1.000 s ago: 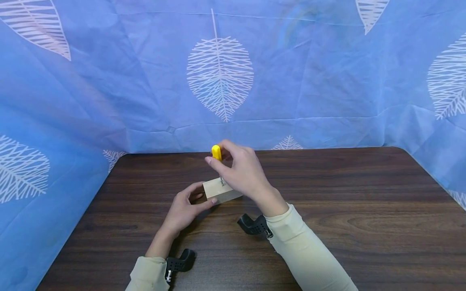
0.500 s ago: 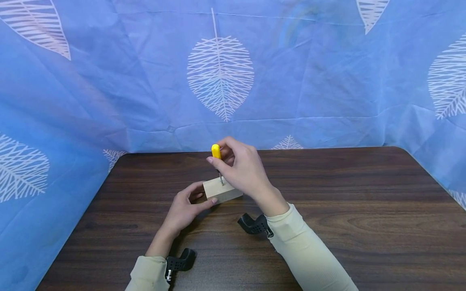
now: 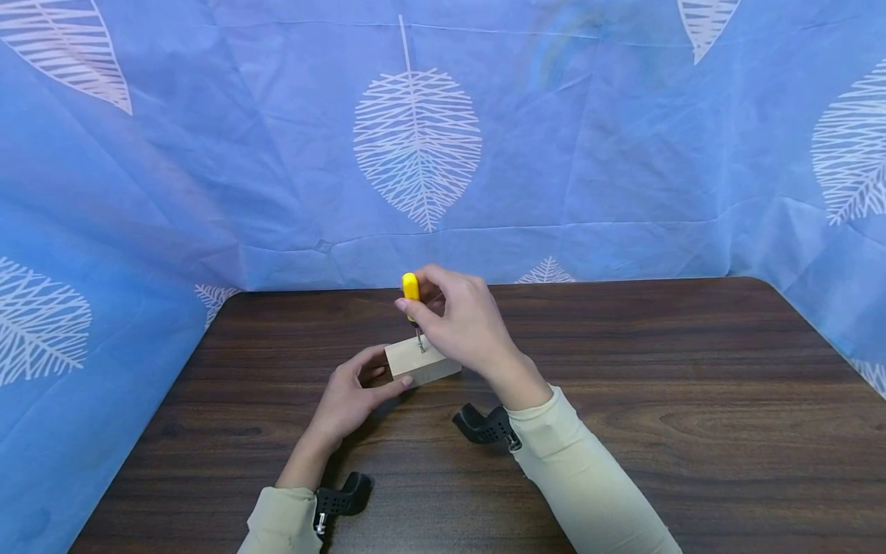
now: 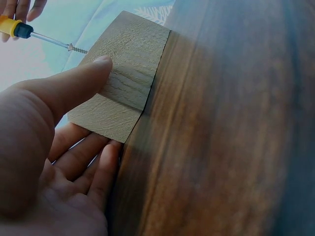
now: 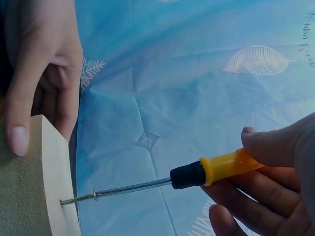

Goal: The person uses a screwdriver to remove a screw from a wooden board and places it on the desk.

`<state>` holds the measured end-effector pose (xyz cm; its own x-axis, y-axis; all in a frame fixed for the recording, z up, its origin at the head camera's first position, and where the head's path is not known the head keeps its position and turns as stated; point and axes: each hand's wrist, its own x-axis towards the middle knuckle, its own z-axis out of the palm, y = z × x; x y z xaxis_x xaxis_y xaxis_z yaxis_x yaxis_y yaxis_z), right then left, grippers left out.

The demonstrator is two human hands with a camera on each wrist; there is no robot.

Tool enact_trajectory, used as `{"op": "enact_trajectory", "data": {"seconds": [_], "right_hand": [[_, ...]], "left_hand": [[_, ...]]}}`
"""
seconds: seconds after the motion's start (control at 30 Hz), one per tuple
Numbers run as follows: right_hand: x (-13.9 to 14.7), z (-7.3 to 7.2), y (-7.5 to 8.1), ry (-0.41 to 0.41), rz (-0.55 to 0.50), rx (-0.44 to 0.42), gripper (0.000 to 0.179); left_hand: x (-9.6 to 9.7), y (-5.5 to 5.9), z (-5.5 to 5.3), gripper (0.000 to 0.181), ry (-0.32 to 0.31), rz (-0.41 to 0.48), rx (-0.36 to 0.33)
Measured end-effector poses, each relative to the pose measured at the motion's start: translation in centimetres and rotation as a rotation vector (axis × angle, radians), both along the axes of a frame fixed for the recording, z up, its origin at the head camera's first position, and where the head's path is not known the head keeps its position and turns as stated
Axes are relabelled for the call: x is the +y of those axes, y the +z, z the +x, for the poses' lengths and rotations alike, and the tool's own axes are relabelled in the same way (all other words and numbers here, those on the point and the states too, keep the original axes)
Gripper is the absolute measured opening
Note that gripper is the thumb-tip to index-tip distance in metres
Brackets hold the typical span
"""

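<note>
A pale wooden block point(image 3: 424, 373) lies on the dark table. My left hand point(image 3: 356, 396) holds its left end, thumb on the near side and fingers at the far side. A screw point(image 5: 78, 199) stands in the block's top face, part of its thread showing above the wood. My right hand point(image 3: 467, 323) pinches the yellow handle of a screwdriver point(image 5: 229, 168) between thumb and fingers. The screwdriver's metal shaft meets the screw head, as the right wrist view shows. In the left wrist view, the block point(image 4: 133, 54) has the left thumb pressed on its side.
The brown wood-grain table point(image 3: 692, 400) spreads around the block. A blue cloth with white leaf prints point(image 3: 623, 154) hangs behind and to the left of it. Black wrist mounts point(image 3: 481, 425) sit at both sleeves.
The right hand's fingers and thumb have shifted slightly around the yellow handle. The left hand and the block stay in place.
</note>
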<state>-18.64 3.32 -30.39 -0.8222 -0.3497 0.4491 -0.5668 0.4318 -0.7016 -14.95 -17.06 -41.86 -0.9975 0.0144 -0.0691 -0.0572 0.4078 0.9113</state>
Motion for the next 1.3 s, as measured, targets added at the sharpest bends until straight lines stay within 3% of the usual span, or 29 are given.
{"op": "enact_trajectory", "data": {"seconds": [0.33,0.67,0.97,1.3], "right_hand": [[-0.01,-0.16,-0.32,-0.023,0.002,0.000,0.018],[0.09,-0.37,-0.65,-0.016,-0.025,0.100,0.019],[-0.01,-0.21,-0.41,0.012,-0.034,0.028,0.026],[-0.10,-0.12,-0.32,0.019,-0.028,0.031,0.018]], "left_hand": [[0.02,0.00,0.07,0.057,0.000,-0.006,-0.001],[0.09,-0.07,-0.15,0.056,-0.005,-0.006,0.005],[0.16,0.00,-0.13,0.058,0.005,-0.012,-0.001],[0.08,0.03,-0.03,0.058,0.009,-0.009,-0.009]]}}
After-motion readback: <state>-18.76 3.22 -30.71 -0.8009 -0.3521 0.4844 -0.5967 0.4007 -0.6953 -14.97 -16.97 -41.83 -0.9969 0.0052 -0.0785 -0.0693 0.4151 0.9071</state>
